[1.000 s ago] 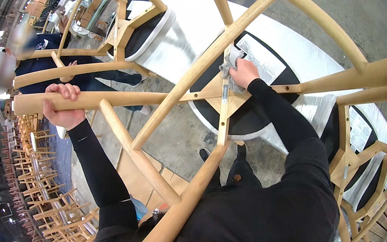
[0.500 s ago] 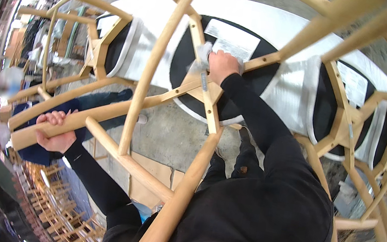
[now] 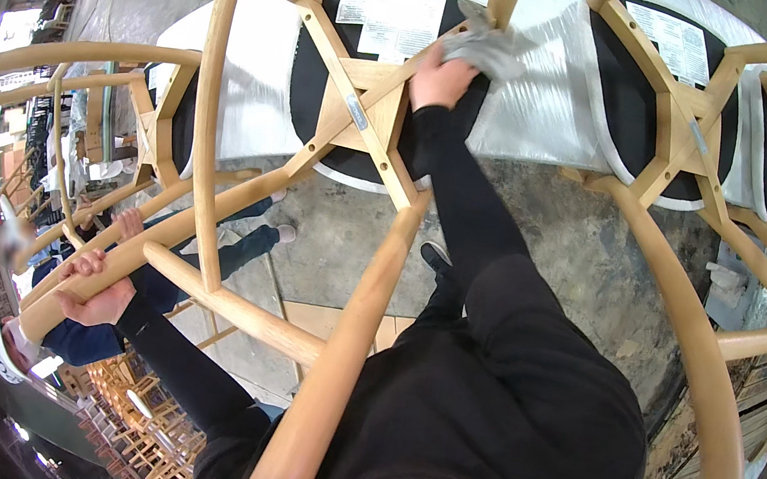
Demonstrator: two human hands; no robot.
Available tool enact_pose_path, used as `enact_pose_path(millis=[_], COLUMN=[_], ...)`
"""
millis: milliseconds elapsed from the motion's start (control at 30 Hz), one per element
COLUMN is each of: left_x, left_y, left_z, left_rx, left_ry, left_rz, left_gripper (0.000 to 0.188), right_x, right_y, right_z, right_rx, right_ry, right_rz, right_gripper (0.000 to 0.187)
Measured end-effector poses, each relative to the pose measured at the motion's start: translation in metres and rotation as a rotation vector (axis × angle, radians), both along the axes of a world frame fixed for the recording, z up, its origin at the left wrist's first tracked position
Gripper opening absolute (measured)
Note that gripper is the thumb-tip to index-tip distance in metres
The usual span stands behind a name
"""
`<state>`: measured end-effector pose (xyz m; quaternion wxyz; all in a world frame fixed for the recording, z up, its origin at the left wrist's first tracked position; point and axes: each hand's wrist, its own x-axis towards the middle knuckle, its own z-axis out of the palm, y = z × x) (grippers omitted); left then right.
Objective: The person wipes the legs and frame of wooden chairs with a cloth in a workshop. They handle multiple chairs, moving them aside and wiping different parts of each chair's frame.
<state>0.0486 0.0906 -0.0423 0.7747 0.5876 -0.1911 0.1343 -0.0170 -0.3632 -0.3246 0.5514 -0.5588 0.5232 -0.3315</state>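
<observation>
An upside-down wooden chair [image 3: 334, 106] stands before me, its black seat underside [image 3: 316, 63] facing up with white labels on it. My left hand [image 3: 98, 300] is wrapped round the end of one of its legs [image 3: 136, 251], at the left. My right hand [image 3: 440, 83] is closed on a crumpled grey cloth [image 3: 484, 50], partly blurred. It holds the cloth at the far right arm of the crossed wooden brace, close to where a leg rises. A small metal-coloured strip [image 3: 356, 112] lies on the brace's middle.
More upturned chairs stand on both sides, one at the right [image 3: 686, 137] and one at the left [image 3: 157, 118]. Shiny white wrapped padding [image 3: 545, 105] runs beneath them. Beyond the left leg is another person in a white cap [image 3: 6, 355]. Stacked wooden frames [image 3: 145, 413] fill the lower left.
My right hand has taken the cloth from near the brace's middle out to its far right arm. The left hand keeps its hold on the leg. The whole view has shifted.
</observation>
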Motion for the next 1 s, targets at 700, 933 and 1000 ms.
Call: enact_pose_path(millis=[700,933,1000], left_x=[-0.007,0.007,0.005], left_y=[-0.015,-0.032,-0.032], left_z=[0.000,0.008,0.008], left_rx=[-0.096,-0.032,-0.042], left_ry=[0.066,0.025,0.019], left_rz=[0.029,-0.048,0.007], left_gripper=[0.040,0.042,0.042], right_x=[-0.176,-0.075,-0.092], right_y=[0.016,0.010,0.067], right_z=[0.005,-0.029,-0.041], right_rx=[-0.188,-0.389,-0.497], right_ry=[0.492,0.151,0.078], right_rz=[1.611,0.569,0.498], right_gripper=[0.031,0.032,0.032])
